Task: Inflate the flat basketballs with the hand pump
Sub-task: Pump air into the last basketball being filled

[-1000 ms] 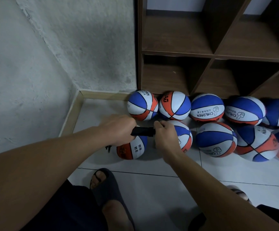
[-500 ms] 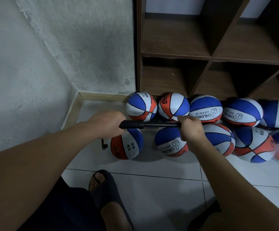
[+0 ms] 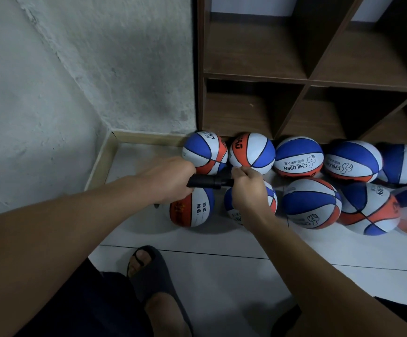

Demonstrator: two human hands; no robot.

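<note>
Pushed back in since 0.5 s ago, the hand pump (image 3: pixel 209 181) is now short: the right hand (image 3: pixel 247 189), which then held the handle far out to the right with the rod showing, sits close against the barrel's end. The pump's long axis runs level, left to right, between the 2 hands. The left hand (image 3: pixel 171 182) is wrapped around the barrel's left end; the right hand is curled around the handle, thumb and fingers bunched. Both hands are at about the same reach, so neither is nearer. Just below the left hand lies the orange, white and blue basketball (image 3: pixel 191 207), the one I judge to be on the pump, since a dark stub (image 3: pixel 157 205) hangs beside it; the needle's seat is hidden. The next stroke should pull straight right along the pump's axis, away from this ball.

Under the right hand lies a second ball (image 3: pixel 269 198), partly covered. 8 more balls crowd to the right in 2 rows, touching one another. All rest on pale floor tiles (image 3: pixel 222 276), against a dark wooden shelf unit (image 3: pixel 307 76). A rough plaster wall (image 3: pixel 100 69) closes the corner at left. A foot in a dark slipper (image 3: pixel 149 271) stands near the bottom.
</note>
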